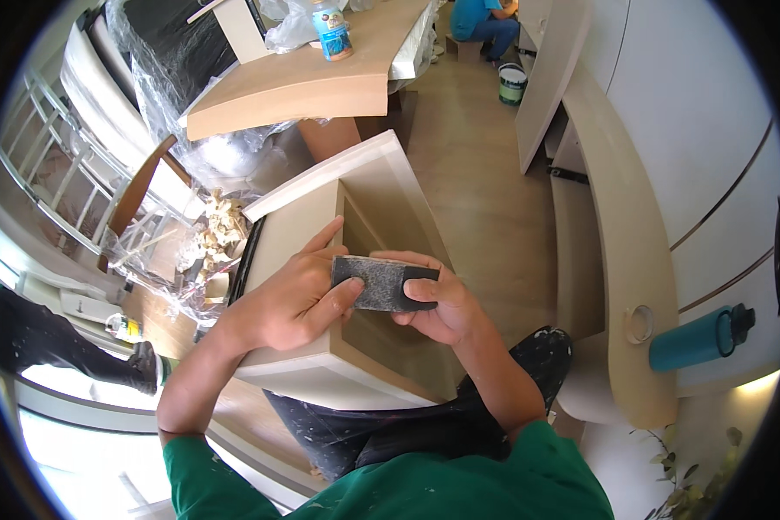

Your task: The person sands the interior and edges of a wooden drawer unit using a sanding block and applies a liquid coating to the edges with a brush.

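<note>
A dark grey strip of sandpaper (368, 279), seemingly folded round a flat block, is held up over the wooden drawer. My left hand (299, 295) grips its left end, thumb on the worn, whitish face and index finger pointing away. The right end is pinched by my right hand (442, 303), thumb on top and fingers behind. Below both hands, the pale drawer (368, 160) lies tilted across my lap, its open inside facing right. A black runner (247, 260) shows along its left side. What lies under the sandpaper is mostly hidden.
Ahead stands a cardboard-covered table (295, 100) with a blue-labelled bottle (332, 30). On the right, a teal flask (702, 338) and a tape roll (640, 324) rest on a curved counter (641, 234). A person (481, 22) sits far off near a bucket (512, 84). Plastic-wrapped furniture fills the left.
</note>
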A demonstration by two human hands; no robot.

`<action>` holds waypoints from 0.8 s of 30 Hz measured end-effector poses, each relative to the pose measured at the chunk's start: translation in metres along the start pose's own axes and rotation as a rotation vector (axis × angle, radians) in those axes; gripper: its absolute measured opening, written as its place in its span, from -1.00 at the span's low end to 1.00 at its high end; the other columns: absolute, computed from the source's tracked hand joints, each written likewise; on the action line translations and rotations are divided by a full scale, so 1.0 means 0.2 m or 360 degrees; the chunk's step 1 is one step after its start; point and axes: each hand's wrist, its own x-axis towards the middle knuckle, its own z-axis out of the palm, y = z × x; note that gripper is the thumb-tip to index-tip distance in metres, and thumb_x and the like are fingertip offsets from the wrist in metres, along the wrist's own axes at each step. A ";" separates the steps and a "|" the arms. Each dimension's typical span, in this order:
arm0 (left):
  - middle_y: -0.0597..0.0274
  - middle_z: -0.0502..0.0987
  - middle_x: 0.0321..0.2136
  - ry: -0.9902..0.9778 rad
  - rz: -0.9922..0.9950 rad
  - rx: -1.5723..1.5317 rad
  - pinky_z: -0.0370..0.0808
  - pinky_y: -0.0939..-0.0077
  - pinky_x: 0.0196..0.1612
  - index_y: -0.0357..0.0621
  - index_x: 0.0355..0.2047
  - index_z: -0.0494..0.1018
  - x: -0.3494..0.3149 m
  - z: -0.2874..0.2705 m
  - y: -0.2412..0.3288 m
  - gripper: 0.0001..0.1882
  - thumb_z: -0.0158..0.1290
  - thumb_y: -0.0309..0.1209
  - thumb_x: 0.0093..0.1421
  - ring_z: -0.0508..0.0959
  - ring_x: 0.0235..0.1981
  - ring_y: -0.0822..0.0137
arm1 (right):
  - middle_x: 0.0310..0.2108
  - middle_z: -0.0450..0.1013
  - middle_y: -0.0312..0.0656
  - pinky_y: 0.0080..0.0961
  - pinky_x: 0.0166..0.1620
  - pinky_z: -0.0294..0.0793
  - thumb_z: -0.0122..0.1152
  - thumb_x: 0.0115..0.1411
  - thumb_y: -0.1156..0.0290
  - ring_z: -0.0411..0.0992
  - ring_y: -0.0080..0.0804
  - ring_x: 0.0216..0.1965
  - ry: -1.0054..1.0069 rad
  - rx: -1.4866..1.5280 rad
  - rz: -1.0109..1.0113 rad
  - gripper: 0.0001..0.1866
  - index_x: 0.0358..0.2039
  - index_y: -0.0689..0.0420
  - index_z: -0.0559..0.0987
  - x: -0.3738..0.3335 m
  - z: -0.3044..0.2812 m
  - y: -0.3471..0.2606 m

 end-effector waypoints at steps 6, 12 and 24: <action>0.12 0.49 -0.61 -0.0132 0.0031 0.0134 -0.10 -0.26 0.55 -0.22 -0.64 0.52 0.03 -0.03 0.02 -0.38 -0.07 -0.09 0.52 0.56 -0.25 0.04 | -0.09 0.62 -0.12 -0.52 -0.22 0.67 0.39 0.26 0.52 0.60 -0.44 -0.20 0.0645 -0.0496 -0.0761 -0.62 0.09 0.27 0.59 -0.05 -0.17 -0.24; 0.12 0.49 -0.59 -0.0086 0.0035 0.0121 -0.06 -0.29 0.54 -0.23 -0.63 0.59 0.00 -0.02 0.00 -0.38 0.05 -0.02 0.46 0.58 -0.26 0.07 | 0.19 0.47 -0.05 -0.31 0.18 0.57 0.16 0.46 0.43 0.55 -0.37 0.03 0.0688 -0.1402 -0.1326 -0.59 0.26 0.25 0.40 0.06 -0.25 -0.46; 0.10 0.53 -0.55 -0.0071 -0.0011 0.0102 -0.04 -0.32 0.52 -0.22 -0.65 0.56 -0.06 -0.06 -0.05 -0.42 0.07 -0.08 0.43 0.59 -0.24 0.04 | 0.51 0.07 0.23 -0.09 0.51 0.15 -0.08 0.36 0.68 0.05 0.15 0.54 0.0254 -0.3553 -0.1441 -0.35 0.47 0.41 0.18 0.56 -0.25 -0.33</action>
